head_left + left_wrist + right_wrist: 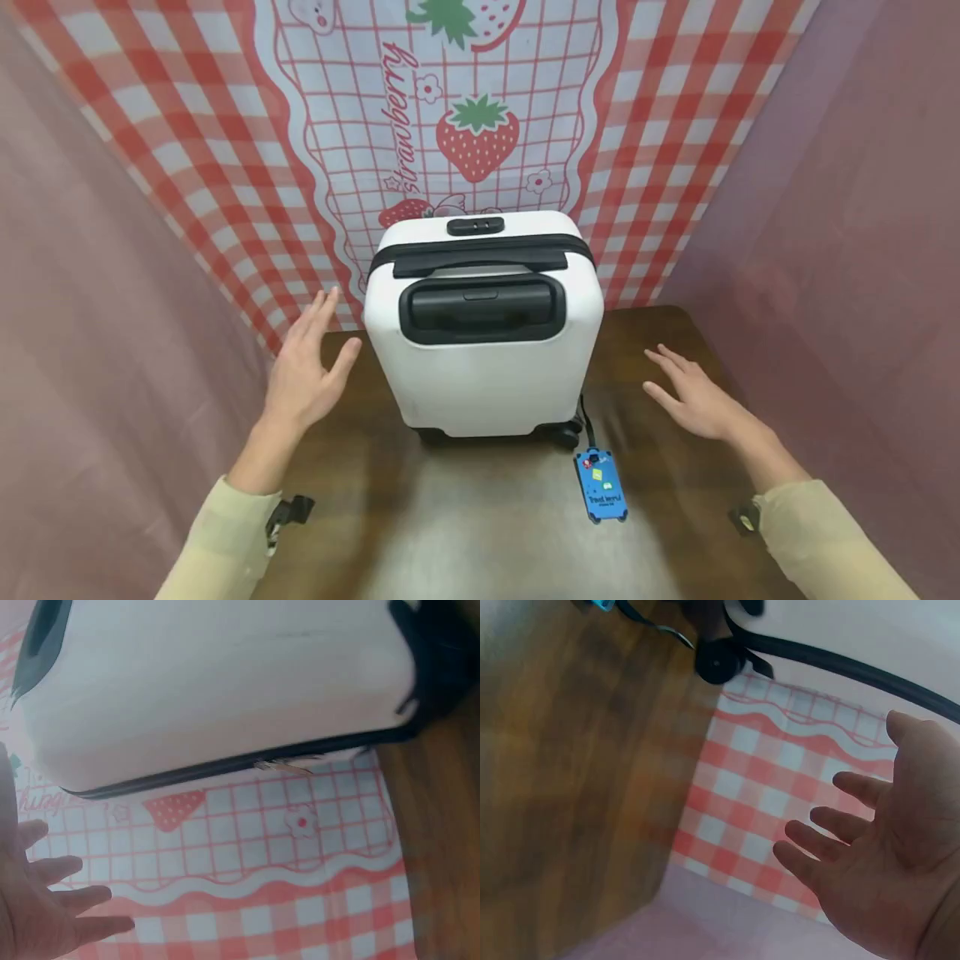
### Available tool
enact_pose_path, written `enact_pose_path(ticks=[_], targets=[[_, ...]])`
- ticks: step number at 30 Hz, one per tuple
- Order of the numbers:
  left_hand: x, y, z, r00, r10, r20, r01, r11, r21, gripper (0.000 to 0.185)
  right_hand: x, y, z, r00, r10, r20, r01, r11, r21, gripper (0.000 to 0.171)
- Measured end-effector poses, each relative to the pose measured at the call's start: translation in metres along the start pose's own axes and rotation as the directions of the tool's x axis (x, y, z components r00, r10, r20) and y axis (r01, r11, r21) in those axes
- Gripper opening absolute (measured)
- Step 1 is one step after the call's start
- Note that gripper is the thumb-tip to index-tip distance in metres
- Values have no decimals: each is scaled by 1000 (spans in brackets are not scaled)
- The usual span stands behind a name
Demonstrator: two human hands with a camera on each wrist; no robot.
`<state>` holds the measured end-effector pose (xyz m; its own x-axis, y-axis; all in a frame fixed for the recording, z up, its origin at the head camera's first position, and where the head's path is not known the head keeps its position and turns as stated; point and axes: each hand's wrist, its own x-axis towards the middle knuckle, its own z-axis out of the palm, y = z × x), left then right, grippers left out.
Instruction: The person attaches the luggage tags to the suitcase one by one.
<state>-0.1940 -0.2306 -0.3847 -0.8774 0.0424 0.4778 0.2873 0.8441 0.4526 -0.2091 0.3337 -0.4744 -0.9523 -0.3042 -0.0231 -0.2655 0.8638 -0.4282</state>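
A small white hard-shell suitcase [483,350] stands upright on a brown wooden table [480,517], with a black recessed handle [482,310] and a black zip line on top. A blue luggage tag [600,485] on a black strap lies on the table by its front right wheel. My left hand [303,375] hovers open to the left of the case, fingers spread, not touching it. My right hand [693,396] hovers open to the right, also clear of the case. The left wrist view shows the white shell [225,682] and my left hand [45,907]; the right wrist view shows my open palm [885,862] and a black wheel [718,664].
A red-and-white checked cloth with strawberry print [472,125] hangs behind the table. Pink curtains [90,333] close in both sides. Bare table surface lies in front of the suitcase and on both sides of it.
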Motion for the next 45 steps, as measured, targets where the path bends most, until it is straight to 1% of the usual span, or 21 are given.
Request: enact_pose_path(ticks=[2, 5, 9, 14, 18, 21, 23, 27, 31, 33, 41, 45], targets=[[5, 5, 0, 1000, 3, -31, -5, 997, -71, 67, -1, 0, 9, 1000, 1, 5, -1, 1000, 1, 74], [10, 12, 2, 998, 11, -68, -22, 985, -169, 63, -4, -1, 25, 1000, -10, 2, 10, 1000, -6, 71], [16, 22, 4, 996, 14, -93, -36, 971, -238, 60, -4, -1, 47, 999, -33, -12, 33, 999, -7, 65], [27, 33, 6, 994, 20, -109, -47, 966, -255, 58, 1, 0, 67, 997, -68, -23, 68, 998, -5, 50], [32, 40, 7, 993, 33, -111, -61, 966, -251, 58, 7, 2, 82, 997, -79, -12, 79, 997, 26, 37], [35, 44, 9, 992, 49, -119, -77, 966, -246, 58, 11, 3, 94, 998, -61, 9, 60, 996, 64, 29], [36, 46, 11, 991, 57, -123, -86, 966, -244, 57, 13, 5, 102, 998, -52, 21, 50, 996, 72, 24], [38, 47, 15, 990, 66, -122, -94, 967, -237, 57, 16, 7, 117, 999, -6, 42, 3, 997, 81, 16], [38, 48, 18, 991, 65, -120, -93, 965, -247, 56, 15, 8, 128, 997, 34, 65, -41, 994, 105, 13], [37, 47, 19, 991, 61, -118, -90, 962, -259, 56, 14, 8, 133, 996, 41, 79, -50, 993, 110, 13], [36, 48, 22, 992, 58, -113, -89, 955, -284, 57, 15, 8, 143, 988, 73, 137, -94, 984, 153, 21], [37, 48, 23, 991, 65, -119, -97, 953, -288, 58, 16, 8, 145, 989, 41, 139, -63, 986, 154, 21]])
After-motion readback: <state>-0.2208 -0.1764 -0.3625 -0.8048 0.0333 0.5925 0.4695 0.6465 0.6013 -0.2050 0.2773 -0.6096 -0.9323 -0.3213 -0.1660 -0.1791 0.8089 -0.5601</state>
